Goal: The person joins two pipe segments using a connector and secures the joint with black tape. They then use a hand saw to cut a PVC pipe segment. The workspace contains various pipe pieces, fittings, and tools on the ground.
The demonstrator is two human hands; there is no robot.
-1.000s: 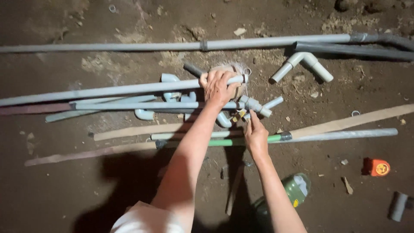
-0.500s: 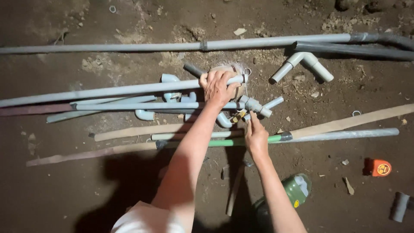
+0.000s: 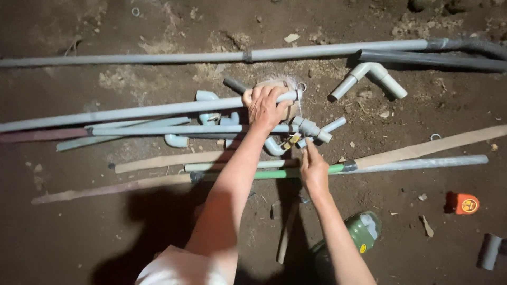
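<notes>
Two hands work at one cluster of grey plastic pipework on a dirt floor, and nothing in it has shifted over the last second: both hands sit exactly where they were, so the work is in a hold-and-adjust phase, not a move. The left hand (image 3: pixel 266 105) is clenched over the end of a long grey pipe (image 3: pixel 132 112) that runs off to the left, pressing it down over a pale rounded stone or block (image 3: pixel 289 108) beneath. Just below, the right hand (image 3: pixel 312 168) pinches a small yellowish tool or fitting (image 3: pixel 291 141) between fingertips; what exactly it is cannot be told. That piece touches the elbow-jointed pipe assembly (image 3: pixel 309 127) beside the left hand.

Around them lie more grey pipes, a curved bend (image 3: pixel 274 148), a green-and-grey pipe (image 3: pixel 412 163) and wooden slats (image 3: pixel 163 160). Farther out are a separate angled pipe section (image 3: pixel 369 76), a long pipe (image 3: pixel 253 55) across the top, a green plastic bottle (image 3: pixel 362 232) near the right forearm, and an orange tape measure (image 3: pixel 467 203).
</notes>
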